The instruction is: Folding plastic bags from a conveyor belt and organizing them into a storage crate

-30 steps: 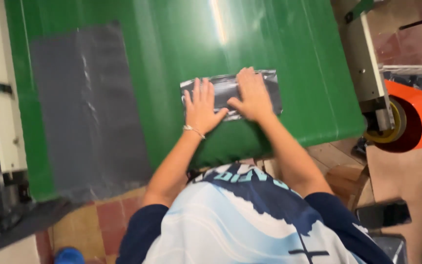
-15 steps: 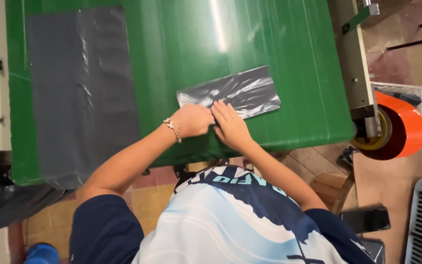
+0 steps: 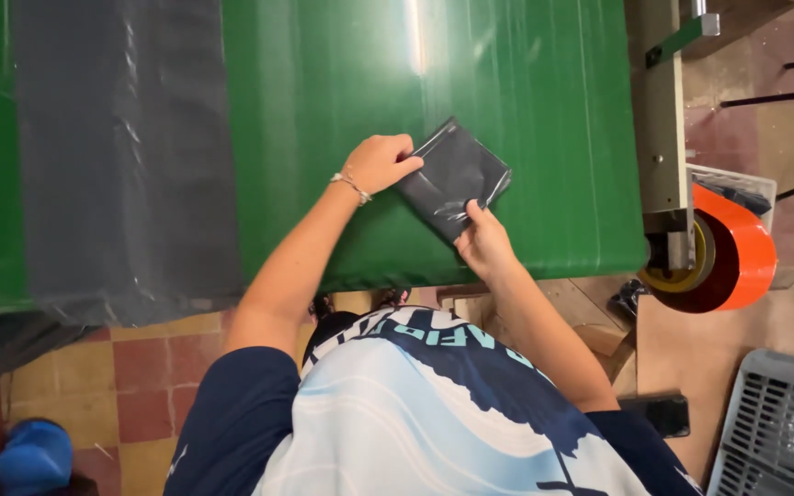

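Bag (image 3: 450,177), folded, pinched by left hand (image 3: 380,163) and right hand (image 3: 482,243) at opposite edges. Likely light, limp, slippery; best gripped at folded corners.

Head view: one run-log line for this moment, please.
left hand: grip on folded dark plastic bag | right hand: grip on its near edge | bag on green table | flat grey sheet at left

A wide grey plastic sheet (image 3: 121,147) lay along the left side of the green table (image 3: 544,119). An orange roll (image 3: 732,262) hung off its right edge. A grey crate (image 3: 778,422) stood on the floor beyond the right corner.
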